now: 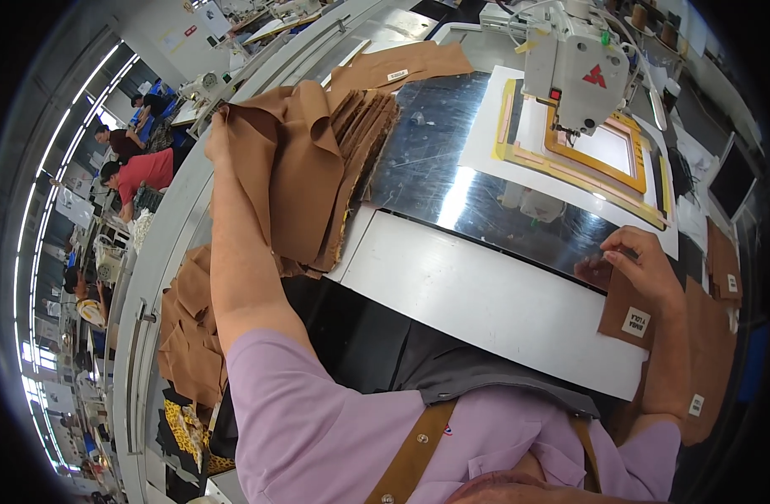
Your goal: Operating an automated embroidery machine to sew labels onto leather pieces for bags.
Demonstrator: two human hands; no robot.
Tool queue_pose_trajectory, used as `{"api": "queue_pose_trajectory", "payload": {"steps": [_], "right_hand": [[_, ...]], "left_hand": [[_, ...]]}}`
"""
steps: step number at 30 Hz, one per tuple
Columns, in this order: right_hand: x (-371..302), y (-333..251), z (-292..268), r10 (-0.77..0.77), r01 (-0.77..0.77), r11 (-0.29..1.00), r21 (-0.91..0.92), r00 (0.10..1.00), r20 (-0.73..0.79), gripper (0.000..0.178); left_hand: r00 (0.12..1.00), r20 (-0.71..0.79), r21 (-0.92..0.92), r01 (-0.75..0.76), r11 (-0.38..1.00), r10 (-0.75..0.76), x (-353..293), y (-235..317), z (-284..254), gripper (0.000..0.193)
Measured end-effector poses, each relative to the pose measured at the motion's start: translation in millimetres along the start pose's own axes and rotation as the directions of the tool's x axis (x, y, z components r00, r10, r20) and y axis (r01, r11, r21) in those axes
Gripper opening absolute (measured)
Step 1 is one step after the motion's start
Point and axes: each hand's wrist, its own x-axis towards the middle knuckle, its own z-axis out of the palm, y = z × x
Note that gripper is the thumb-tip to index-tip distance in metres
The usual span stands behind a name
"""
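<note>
At the far left, my left hand [218,139] is closed on the outer edge of a brown leather-like piece [249,143]. That piece is lifted and curled over a thick stack of brown pieces [364,139], whose frayed edges face right. At the right, my right hand [644,262] hangs over the near edge of a shiny metal plate [431,160], fingers loosely bent, with thumb and forefinger tips slightly apart. Nothing shows between them. Just below that hand lies a brown piece with a white label [627,315], partly covered by the wrist.
A sewing machine head [574,71] stands over a yellow-orange frame [607,172] on a white sheet [479,139]. More brown pieces lie at left [188,336] and right [704,361]. A white table panel [477,290] is before me. Other people [146,172] sit far left.
</note>
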Motion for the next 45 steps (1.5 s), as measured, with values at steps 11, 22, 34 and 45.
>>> {"api": "queue_pose_trajectory", "payload": {"steps": [11,22,34,45], "right_hand": [[50,-8,72,-0.123,-0.003,0.786,0.618,0.979,0.162,0.038],[8,46,44,0.387,-0.022,0.340,0.940,0.914,-0.119,0.069],[25,34,22,0.145,-0.115,0.017,0.993,0.983,0.111,0.080],[-42,48,-69,-0.134,0.094,0.917,0.388,0.988,0.077,0.076]], "left_hand": [[0.323,0.862,-0.471,0.225,0.853,0.391,-301,149,63,0.013],[-0.186,0.980,-0.127,-0.319,0.939,0.069,-419,-21,86,0.043],[-0.277,0.956,0.066,-0.117,0.991,-0.096,-386,-24,153,0.062],[-0.255,0.878,-0.476,-0.562,0.677,0.406,-421,56,147,0.030]]}}
